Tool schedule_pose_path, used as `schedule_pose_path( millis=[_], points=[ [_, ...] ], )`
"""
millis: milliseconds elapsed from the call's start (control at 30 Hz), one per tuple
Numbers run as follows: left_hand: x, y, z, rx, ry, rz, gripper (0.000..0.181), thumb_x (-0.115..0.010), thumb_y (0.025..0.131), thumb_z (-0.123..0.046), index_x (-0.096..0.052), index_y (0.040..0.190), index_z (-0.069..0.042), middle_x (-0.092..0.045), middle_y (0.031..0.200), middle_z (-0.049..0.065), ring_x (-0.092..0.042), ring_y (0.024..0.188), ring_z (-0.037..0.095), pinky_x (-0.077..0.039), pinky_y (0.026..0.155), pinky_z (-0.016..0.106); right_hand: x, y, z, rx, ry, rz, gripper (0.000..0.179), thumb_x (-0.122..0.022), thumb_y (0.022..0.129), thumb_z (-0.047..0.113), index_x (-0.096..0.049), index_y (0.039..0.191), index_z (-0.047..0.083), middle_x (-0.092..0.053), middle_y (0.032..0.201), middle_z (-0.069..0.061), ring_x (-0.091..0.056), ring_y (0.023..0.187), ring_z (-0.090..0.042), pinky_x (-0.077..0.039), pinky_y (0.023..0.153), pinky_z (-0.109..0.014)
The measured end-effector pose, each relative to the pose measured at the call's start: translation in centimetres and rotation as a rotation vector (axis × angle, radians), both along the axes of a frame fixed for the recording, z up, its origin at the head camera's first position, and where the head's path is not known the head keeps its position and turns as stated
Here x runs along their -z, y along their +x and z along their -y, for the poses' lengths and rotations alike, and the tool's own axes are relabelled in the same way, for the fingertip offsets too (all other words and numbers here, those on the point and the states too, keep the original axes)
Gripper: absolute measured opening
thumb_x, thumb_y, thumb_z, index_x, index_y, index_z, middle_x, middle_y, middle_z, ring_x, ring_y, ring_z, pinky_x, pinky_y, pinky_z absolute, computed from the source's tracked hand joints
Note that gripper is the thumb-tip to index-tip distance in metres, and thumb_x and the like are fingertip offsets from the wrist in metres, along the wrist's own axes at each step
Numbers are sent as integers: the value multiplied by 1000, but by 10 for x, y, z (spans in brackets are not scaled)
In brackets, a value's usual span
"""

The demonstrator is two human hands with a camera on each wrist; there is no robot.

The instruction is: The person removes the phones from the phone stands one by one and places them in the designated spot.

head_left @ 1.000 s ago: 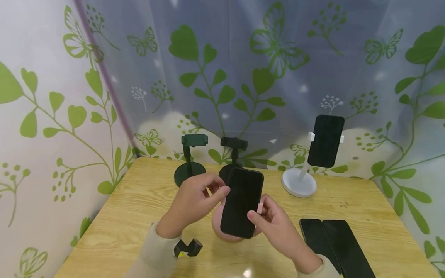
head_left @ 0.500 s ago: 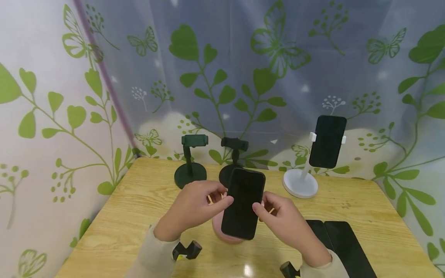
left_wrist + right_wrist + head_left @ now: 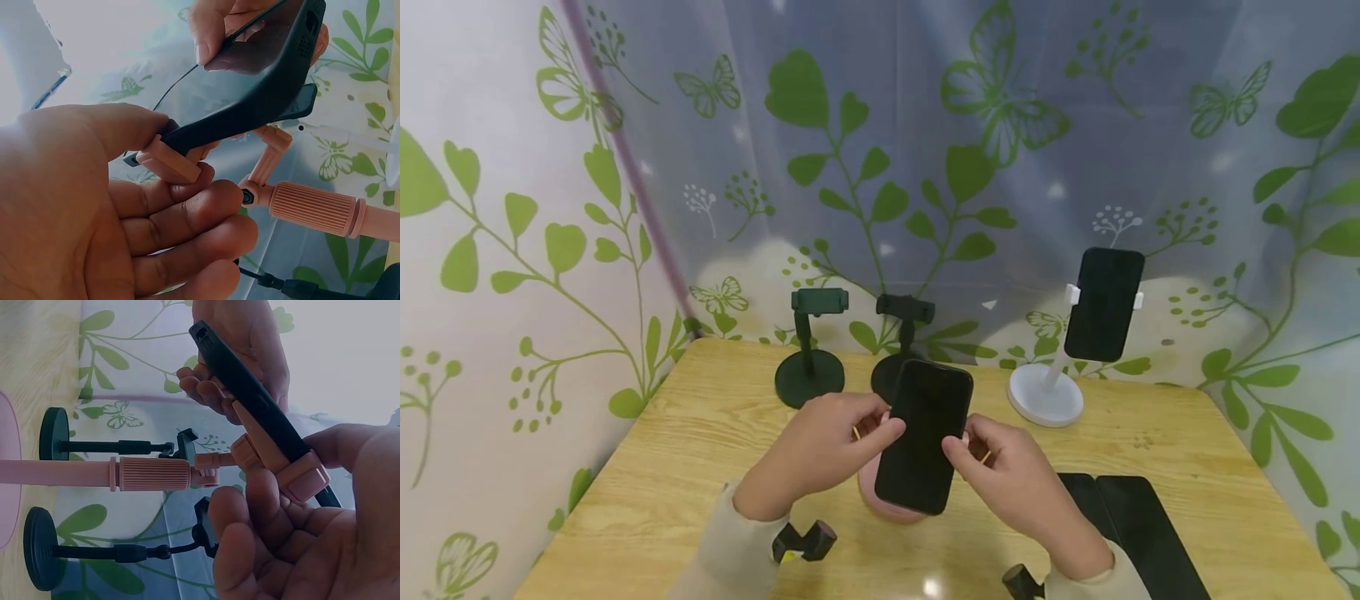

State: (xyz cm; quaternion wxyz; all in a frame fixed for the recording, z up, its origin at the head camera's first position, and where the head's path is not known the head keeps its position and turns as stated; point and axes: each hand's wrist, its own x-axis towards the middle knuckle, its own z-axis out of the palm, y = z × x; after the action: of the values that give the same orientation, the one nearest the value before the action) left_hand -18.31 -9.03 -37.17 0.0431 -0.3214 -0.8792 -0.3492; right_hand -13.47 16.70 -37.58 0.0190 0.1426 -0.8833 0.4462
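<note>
A black phone [image 3: 925, 437] stands tilted back in a pink phone stand, whose round base [image 3: 883, 492] shows below it. My left hand [image 3: 827, 450] pinches the phone's left edge and the pink clamp [image 3: 169, 161], thumb in front and index finger behind. On the other side, my right hand [image 3: 1022, 479] pinches the edge at the opposite clamp end [image 3: 306, 476], its thumb on the screen. The ribbed pink stem [image 3: 155, 474] runs from the base to the joint behind the phone. From the head view, the phone hides most of the stem.
A dark green phone stand [image 3: 809, 377] and a black one [image 3: 906, 310] stand behind, both without phones. At the back right, a white stand [image 3: 1045, 396] holds another black phone [image 3: 1105, 304]. Two more black phones [image 3: 1150, 533] lie side by side near my right forearm.
My right hand has moved slightly up along the phone's edge and now covers the clamp end seen earlier. My left thumb has shifted slightly right and down. The phone stays almost in place.
</note>
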Motion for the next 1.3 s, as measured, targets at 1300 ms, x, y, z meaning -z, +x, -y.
schedule_pose_path(
  millis=[1300],
  points=[
    [-3,2,0,45,-42,133,37,-46,108,-51,-57,87,-23,-52,73,-8,-46,60,7,-44,62,28,-1,1,3,1,62,77,39,-56,106,48,-56,86,15,-57,71,2,-53,60,-14,-44,56,-29]
  ],
)
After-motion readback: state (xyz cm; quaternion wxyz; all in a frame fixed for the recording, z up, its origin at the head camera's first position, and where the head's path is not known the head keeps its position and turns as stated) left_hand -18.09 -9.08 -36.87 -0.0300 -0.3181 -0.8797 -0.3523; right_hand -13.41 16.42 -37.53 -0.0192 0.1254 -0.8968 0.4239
